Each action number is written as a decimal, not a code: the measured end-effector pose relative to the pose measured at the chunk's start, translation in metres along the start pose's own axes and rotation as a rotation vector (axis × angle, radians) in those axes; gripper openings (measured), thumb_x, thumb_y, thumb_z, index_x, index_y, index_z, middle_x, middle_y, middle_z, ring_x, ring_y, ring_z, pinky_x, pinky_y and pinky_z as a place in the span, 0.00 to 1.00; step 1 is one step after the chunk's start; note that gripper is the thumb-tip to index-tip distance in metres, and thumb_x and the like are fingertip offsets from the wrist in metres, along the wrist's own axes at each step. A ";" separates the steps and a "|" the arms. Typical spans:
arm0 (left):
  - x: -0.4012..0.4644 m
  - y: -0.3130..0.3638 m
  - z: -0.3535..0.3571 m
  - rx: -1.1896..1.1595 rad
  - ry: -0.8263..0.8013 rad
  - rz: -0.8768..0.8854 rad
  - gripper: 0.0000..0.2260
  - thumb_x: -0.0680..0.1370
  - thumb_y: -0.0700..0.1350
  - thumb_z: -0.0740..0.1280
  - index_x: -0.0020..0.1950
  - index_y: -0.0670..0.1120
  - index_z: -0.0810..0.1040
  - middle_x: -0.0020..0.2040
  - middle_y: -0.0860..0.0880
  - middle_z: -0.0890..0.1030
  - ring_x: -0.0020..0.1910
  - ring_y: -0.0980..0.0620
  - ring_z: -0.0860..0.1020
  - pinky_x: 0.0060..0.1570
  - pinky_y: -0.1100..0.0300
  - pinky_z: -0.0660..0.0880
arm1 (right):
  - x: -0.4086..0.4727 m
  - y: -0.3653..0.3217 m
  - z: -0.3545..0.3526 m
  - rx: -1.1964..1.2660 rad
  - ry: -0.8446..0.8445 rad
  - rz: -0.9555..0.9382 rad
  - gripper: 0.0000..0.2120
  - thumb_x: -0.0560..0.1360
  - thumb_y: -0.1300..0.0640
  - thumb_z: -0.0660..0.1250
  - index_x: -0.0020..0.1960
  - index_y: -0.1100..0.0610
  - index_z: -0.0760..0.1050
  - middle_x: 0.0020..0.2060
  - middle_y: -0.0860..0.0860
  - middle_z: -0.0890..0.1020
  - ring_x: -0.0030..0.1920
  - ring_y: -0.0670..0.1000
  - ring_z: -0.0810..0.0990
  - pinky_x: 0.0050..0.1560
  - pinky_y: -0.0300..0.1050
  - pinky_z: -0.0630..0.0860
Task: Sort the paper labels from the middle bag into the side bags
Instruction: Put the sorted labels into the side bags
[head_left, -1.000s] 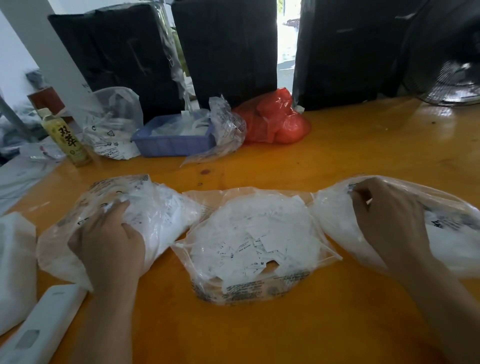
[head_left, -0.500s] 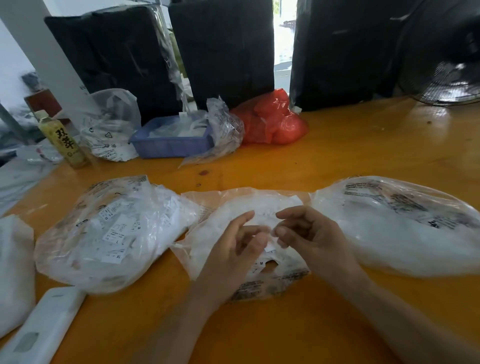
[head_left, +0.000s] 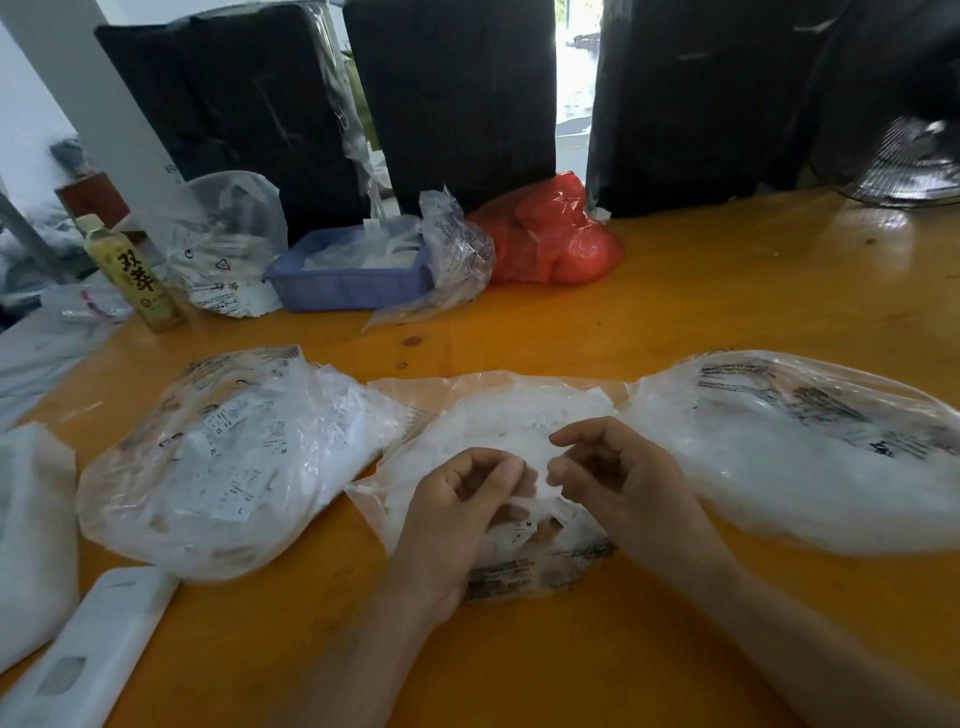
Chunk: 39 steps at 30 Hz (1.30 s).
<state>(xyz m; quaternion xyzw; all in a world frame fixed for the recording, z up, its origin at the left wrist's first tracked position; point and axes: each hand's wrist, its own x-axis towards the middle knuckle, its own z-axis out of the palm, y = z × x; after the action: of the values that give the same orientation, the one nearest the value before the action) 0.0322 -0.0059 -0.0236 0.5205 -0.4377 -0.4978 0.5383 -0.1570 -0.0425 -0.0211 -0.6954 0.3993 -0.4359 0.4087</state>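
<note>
Head view shows both hands over the middle bag between the side bags, left hand and right hand curled, probably to pick paper labels. Whether either pinches one, I cannot tell.

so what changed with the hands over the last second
Both hands left the side bags and came in to the middle bag. The left hand came off the left bag, the right hand off the right bag. Their curled fingers now meet over the loose paper labels; whether they pinch one is unclear. All three bags stayed in place.
</note>
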 end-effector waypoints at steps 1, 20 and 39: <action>0.000 0.002 0.000 -0.019 0.009 0.003 0.07 0.76 0.54 0.76 0.47 0.51 0.87 0.49 0.45 0.88 0.50 0.49 0.86 0.46 0.59 0.82 | 0.001 0.000 0.000 -0.015 -0.021 0.017 0.13 0.74 0.43 0.69 0.58 0.41 0.76 0.45 0.42 0.84 0.45 0.46 0.84 0.48 0.46 0.83; -0.005 0.004 -0.002 0.111 -0.170 0.029 0.15 0.74 0.56 0.78 0.60 0.61 0.83 0.51 0.50 0.88 0.52 0.53 0.86 0.48 0.65 0.81 | -0.002 -0.008 -0.004 -0.239 -0.041 -0.087 0.05 0.79 0.56 0.71 0.51 0.46 0.81 0.43 0.39 0.81 0.44 0.48 0.79 0.43 0.40 0.77; 0.005 0.005 -0.011 -0.316 0.098 -0.085 0.13 0.70 0.42 0.77 0.53 0.44 0.83 0.53 0.40 0.88 0.49 0.46 0.89 0.37 0.62 0.83 | 0.001 0.007 0.005 -0.663 -0.052 -0.102 0.07 0.80 0.47 0.67 0.53 0.44 0.83 0.48 0.39 0.79 0.49 0.41 0.73 0.50 0.37 0.73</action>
<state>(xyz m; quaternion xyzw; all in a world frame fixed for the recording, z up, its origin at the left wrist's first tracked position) 0.0438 -0.0096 -0.0199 0.4709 -0.3046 -0.5570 0.6126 -0.1537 -0.0449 -0.0282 -0.8204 0.4734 -0.2846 0.1480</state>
